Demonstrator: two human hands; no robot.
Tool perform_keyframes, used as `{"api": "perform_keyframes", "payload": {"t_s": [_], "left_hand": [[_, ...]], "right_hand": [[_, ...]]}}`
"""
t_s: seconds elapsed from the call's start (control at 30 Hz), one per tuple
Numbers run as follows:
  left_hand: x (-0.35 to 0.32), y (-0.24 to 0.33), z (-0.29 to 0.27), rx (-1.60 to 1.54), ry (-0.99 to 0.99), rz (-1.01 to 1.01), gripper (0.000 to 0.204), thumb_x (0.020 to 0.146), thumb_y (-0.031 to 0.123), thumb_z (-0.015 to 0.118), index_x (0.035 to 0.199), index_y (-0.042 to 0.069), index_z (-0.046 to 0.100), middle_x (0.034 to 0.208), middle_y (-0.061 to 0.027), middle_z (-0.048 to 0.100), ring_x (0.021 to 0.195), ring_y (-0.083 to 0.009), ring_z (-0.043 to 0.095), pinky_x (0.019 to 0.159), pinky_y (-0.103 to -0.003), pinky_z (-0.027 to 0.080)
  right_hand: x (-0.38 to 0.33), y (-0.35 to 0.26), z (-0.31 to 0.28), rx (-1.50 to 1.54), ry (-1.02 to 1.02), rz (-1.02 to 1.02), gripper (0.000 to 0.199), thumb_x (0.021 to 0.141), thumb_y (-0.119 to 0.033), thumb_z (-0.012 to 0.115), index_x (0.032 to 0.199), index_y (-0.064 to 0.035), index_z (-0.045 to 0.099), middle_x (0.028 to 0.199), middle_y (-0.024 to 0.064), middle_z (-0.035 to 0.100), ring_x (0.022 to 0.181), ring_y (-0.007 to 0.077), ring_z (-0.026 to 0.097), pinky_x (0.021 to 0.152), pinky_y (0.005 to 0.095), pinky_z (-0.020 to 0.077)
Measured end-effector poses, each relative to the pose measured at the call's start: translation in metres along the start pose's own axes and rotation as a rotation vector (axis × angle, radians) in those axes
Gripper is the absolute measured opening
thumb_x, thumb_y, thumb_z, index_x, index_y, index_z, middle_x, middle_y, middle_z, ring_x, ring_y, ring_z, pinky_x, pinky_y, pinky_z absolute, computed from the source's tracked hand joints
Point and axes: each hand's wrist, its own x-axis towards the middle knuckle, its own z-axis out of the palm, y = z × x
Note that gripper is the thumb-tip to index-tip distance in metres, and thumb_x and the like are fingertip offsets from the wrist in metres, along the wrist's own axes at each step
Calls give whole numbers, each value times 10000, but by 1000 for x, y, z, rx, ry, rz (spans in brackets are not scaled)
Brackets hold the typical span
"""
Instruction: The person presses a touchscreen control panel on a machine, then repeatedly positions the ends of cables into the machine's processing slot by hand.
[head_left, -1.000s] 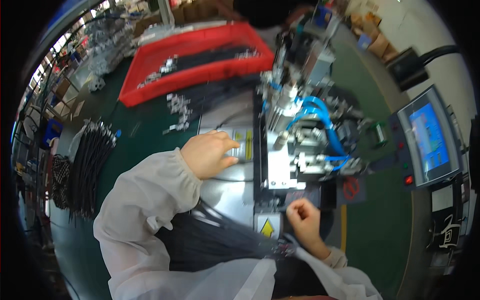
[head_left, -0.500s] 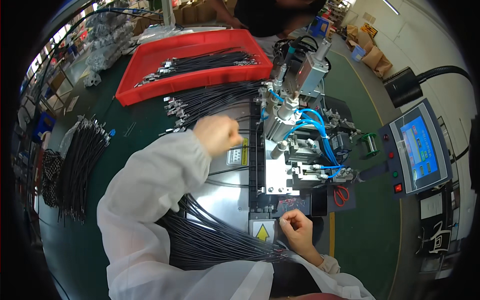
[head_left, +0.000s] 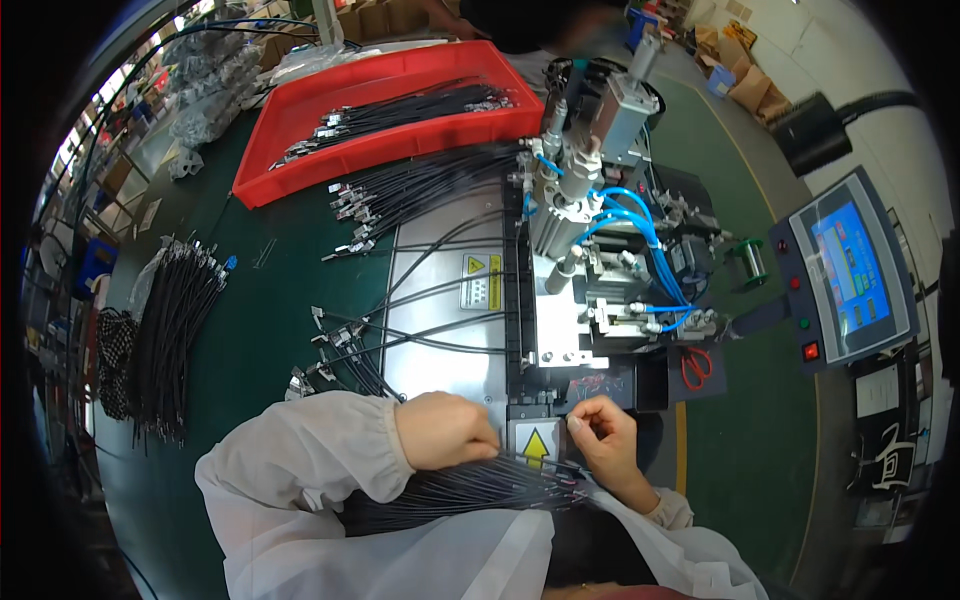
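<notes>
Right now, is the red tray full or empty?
Neither: partly filled. Black cables lie in a bundle across the red tray, and bare red floor shows behind them.

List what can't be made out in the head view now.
Head view:
Left hand: its back hides whether it grips a cable.
Right hand: curled fingers hide the palm.
Cable bundle: left end hidden by the left sleeve.
Person opposite: cut off by the top edge.

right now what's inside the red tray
Inside the red tray lies a pile of black cables with silvery connectors at their ends. The tray floor beneath the pile is covered, as are the lower cables.
</notes>
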Motion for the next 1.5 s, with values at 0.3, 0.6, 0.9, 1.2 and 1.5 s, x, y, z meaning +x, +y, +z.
{"api": "perform_keyframes", "payload": {"t_s": [0.3,0.6,0.9,1.2,1.5], "left_hand": [[10,-8,4,-656,235,-209,141,913,89,600,950,-33,662,792,-34,642,723,-77,561,671,-232,471],[40,25,12,-637,371,-251,188,907,97,627,1042,-35,636,792,-5,612,705,-43,510,642,-191,426],[59,31,17,-860,381,-263,132,930,113,605,924,-18,621,703,4,594,586,-27,487,521,-171,365],[62,26,15,-920,333,-291,130,936,91,590,914,-33,621,729,-1,599,642,-38,520,572,-177,409],[61,31,23,-779,507,-132,57,872,16,650,913,-7,617,773,4,582,665,-29,506,558,-182,393]], "right_hand": [[9,-8,-17,180,-178,-5,330,902,-33,546,1227,27,539,967,64,627,883,120,614,813,262,495],[22,-6,-9,300,-115,131,168,875,-52,637,1029,16,647,824,36,660,784,62,617,670,193,488],[18,7,-6,353,2,24,121,876,-62,645,966,19,651,829,18,662,736,37,591,664,186,479],[25,8,-11,242,14,-30,113,888,-51,608,951,30,657,811,33,679,737,51,617,668,194,493],[32,-3,-31,395,-264,207,82,891,-27,587,923,18,647,791,53,666,714,56,611,619,174,468]]}}
